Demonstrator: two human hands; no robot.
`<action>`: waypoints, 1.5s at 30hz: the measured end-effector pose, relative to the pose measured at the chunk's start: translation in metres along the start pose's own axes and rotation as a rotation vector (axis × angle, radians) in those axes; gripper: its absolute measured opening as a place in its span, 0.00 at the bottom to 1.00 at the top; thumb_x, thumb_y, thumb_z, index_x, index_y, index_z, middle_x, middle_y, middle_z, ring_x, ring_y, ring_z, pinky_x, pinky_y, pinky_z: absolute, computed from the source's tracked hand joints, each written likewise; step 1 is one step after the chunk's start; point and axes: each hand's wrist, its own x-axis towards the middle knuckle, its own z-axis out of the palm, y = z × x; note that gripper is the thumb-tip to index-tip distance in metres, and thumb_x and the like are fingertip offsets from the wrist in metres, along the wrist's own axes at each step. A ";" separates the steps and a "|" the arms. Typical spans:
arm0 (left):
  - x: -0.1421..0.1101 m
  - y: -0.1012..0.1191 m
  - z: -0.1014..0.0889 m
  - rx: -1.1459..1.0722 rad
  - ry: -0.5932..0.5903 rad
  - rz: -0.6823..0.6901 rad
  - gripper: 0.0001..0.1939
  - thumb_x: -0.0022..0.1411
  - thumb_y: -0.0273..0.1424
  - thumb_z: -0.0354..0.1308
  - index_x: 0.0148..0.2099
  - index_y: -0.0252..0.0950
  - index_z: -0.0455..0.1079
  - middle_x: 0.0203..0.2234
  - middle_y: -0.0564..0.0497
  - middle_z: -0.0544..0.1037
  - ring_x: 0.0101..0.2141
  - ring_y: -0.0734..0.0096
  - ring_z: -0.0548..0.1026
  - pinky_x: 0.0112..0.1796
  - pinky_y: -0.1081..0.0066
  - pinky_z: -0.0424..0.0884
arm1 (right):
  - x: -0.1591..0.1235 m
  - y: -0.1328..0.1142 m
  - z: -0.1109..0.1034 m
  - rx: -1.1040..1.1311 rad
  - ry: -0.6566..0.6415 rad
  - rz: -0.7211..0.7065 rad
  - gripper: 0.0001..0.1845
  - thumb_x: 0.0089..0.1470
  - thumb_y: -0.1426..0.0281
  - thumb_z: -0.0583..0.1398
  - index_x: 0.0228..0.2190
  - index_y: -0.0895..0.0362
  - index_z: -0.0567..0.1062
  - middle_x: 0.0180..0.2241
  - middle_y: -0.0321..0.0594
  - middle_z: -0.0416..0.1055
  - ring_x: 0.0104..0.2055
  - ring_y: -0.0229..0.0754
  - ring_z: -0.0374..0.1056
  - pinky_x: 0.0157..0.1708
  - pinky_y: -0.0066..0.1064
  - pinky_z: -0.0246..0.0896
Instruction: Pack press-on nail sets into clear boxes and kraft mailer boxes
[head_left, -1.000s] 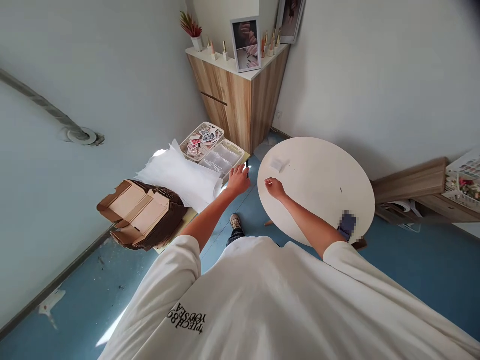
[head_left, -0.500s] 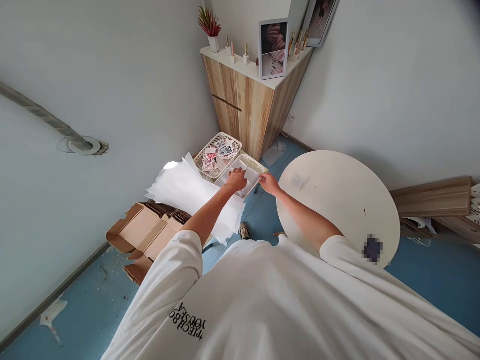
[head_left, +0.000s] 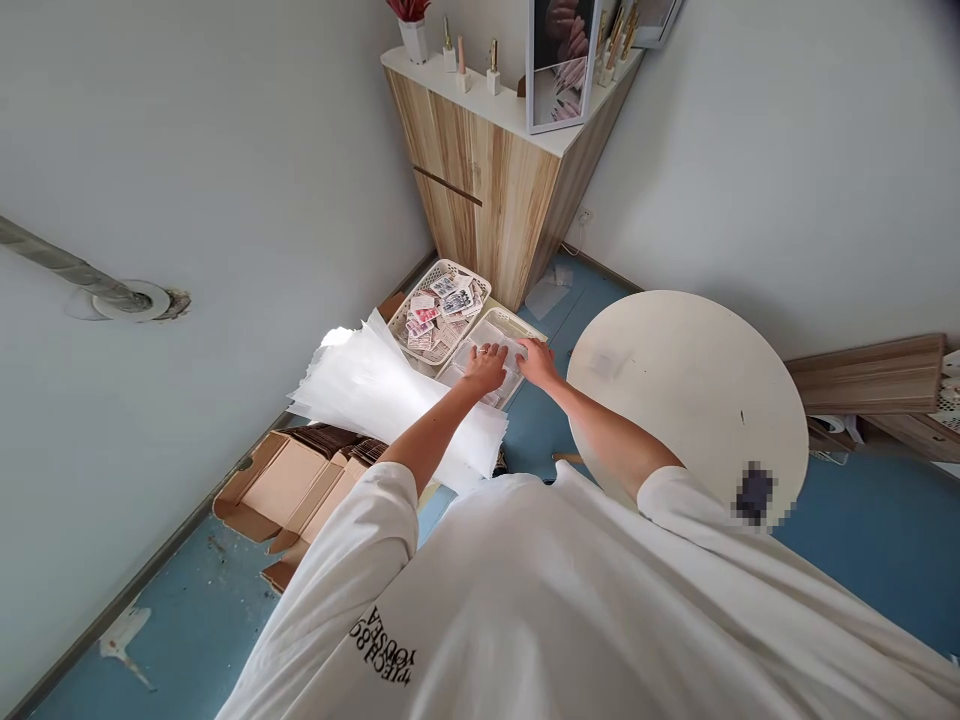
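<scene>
My left hand lies with fingers spread over clear plastic bags in a cream basket. Beside it, my right hand has its fingers closed at the right part of the same bags, and it appears to pinch one of them. Its fingertips are small and partly hidden. Just behind, a second perforated basket holds many printed cards and sheets. A stack of thin white sheets lies to the left of the bag basket, under my left forearm.
Flattened brown cardboard boxes are stacked at the left. A round cream table stands at the right with a blurred dark item on it. A wood-grain cabinet bearing bottles and a framed picture fills the corner.
My right hand has moved from the basket's right rim inward onto the bags, close to my left hand. The left hand has shifted slightly right. The view has tilted down.
</scene>
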 end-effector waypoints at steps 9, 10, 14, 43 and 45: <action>-0.004 0.008 -0.009 -0.027 0.078 -0.010 0.33 0.70 0.31 0.55 0.75 0.37 0.56 0.70 0.35 0.65 0.72 0.44 0.59 0.71 0.39 0.47 | 0.004 0.007 -0.012 0.286 0.099 0.068 0.18 0.59 0.71 0.60 0.51 0.54 0.76 0.47 0.42 0.76 0.40 0.41 0.72 0.50 0.36 0.72; -0.003 0.012 -0.012 -0.031 0.102 -0.011 0.32 0.70 0.31 0.55 0.74 0.37 0.57 0.69 0.35 0.67 0.71 0.44 0.60 0.70 0.41 0.49 | 0.002 0.010 -0.017 0.299 0.116 0.076 0.18 0.59 0.71 0.60 0.51 0.54 0.76 0.47 0.42 0.76 0.40 0.41 0.72 0.50 0.35 0.72; 0.014 0.044 -0.023 -0.067 0.097 0.033 0.33 0.70 0.30 0.56 0.74 0.35 0.56 0.67 0.34 0.69 0.67 0.45 0.68 0.65 0.50 0.62 | -0.013 0.030 -0.047 0.343 0.177 0.141 0.19 0.58 0.71 0.60 0.51 0.53 0.76 0.46 0.40 0.77 0.40 0.41 0.72 0.51 0.36 0.71; 0.025 0.361 0.240 -0.244 -0.277 0.212 0.39 0.64 0.24 0.57 0.76 0.37 0.55 0.59 0.39 0.74 0.52 0.62 0.79 0.57 0.60 0.76 | -0.284 0.364 -0.139 0.646 0.194 0.693 0.12 0.61 0.71 0.60 0.42 0.53 0.83 0.49 0.43 0.83 0.50 0.46 0.78 0.51 0.37 0.73; 0.028 0.367 0.249 -0.254 -0.291 0.211 0.38 0.65 0.24 0.56 0.76 0.36 0.54 0.60 0.38 0.73 0.54 0.61 0.78 0.58 0.60 0.75 | -0.289 0.373 -0.136 0.659 0.198 0.712 0.13 0.61 0.71 0.59 0.43 0.54 0.83 0.50 0.44 0.82 0.51 0.47 0.78 0.51 0.37 0.73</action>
